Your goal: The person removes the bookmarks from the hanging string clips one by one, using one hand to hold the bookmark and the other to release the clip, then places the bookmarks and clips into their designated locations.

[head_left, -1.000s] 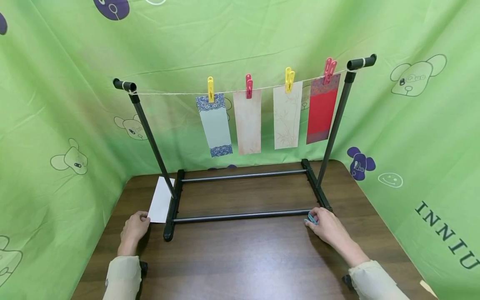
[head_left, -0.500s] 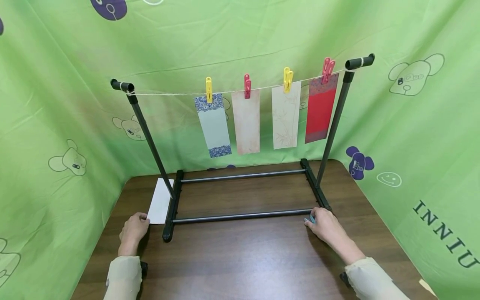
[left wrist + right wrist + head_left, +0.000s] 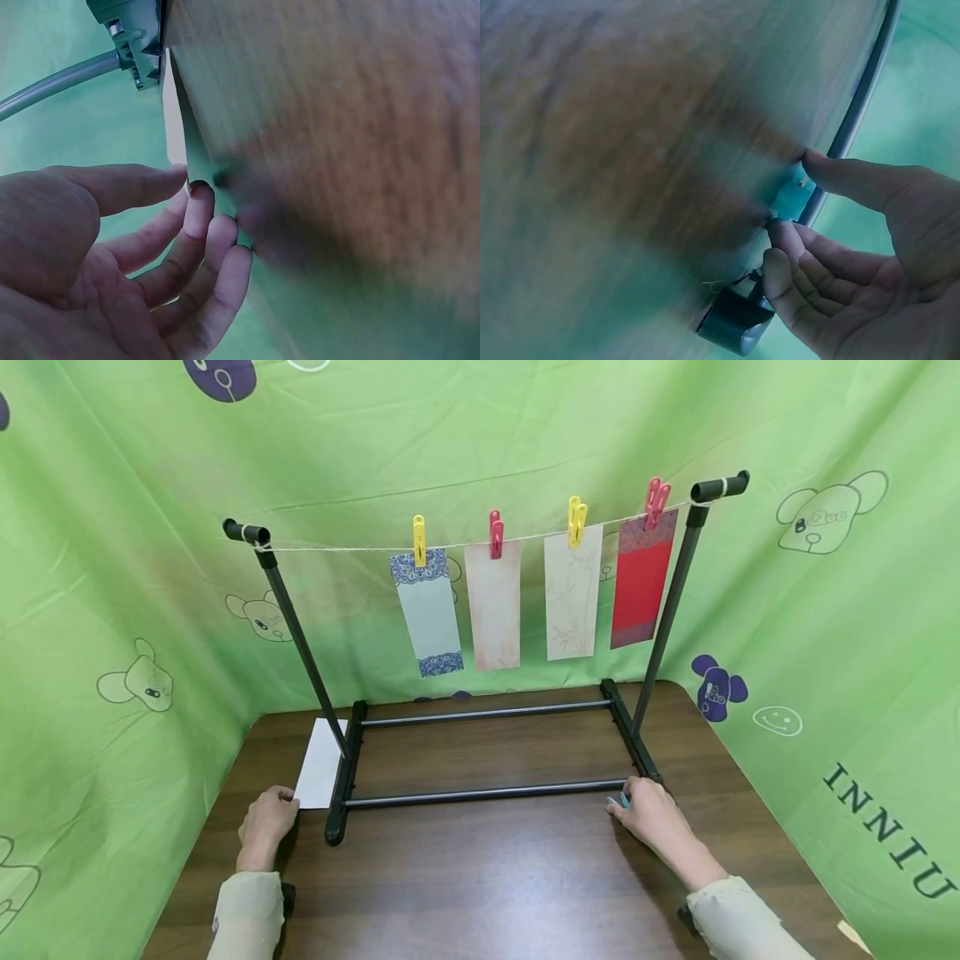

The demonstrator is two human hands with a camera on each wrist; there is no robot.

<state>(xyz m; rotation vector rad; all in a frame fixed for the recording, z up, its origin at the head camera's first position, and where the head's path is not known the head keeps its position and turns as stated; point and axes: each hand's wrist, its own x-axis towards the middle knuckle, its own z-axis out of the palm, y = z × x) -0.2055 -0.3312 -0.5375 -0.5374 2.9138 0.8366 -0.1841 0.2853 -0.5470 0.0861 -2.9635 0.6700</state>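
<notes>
At the table's left side, my left hand (image 3: pixel 267 821) pinches the near left corner of a white paper card (image 3: pixel 318 770). The card lies partly behind the rack's left post. In the left wrist view, thumb and forefinger meet on the card's edge (image 3: pixel 175 124), its face seen almost edge-on. Over by the rack's right foot, my right hand (image 3: pixel 658 821) holds a small blue clothespin (image 3: pixel 624 798) between thumb and fingers. The right wrist view shows the clothespin (image 3: pixel 792 198) close to the tabletop, partly covered by the fingertips.
A black rack (image 3: pixel 487 793) stands on the wooden table (image 3: pixel 480 885). Along its string (image 3: pixel 337 549) hang several paper strips, among them a red one (image 3: pixel 643 581), under yellow clothespins (image 3: pixel 419 541) and pink clothespins (image 3: pixel 496 534). Green printed cloth (image 3: pixel 480 435) surrounds the table.
The whole head view has shifted slightly. My right fingers have closed over more of the blue clothespin, so less of it shows; the left hand stays at the card's corner.
</notes>
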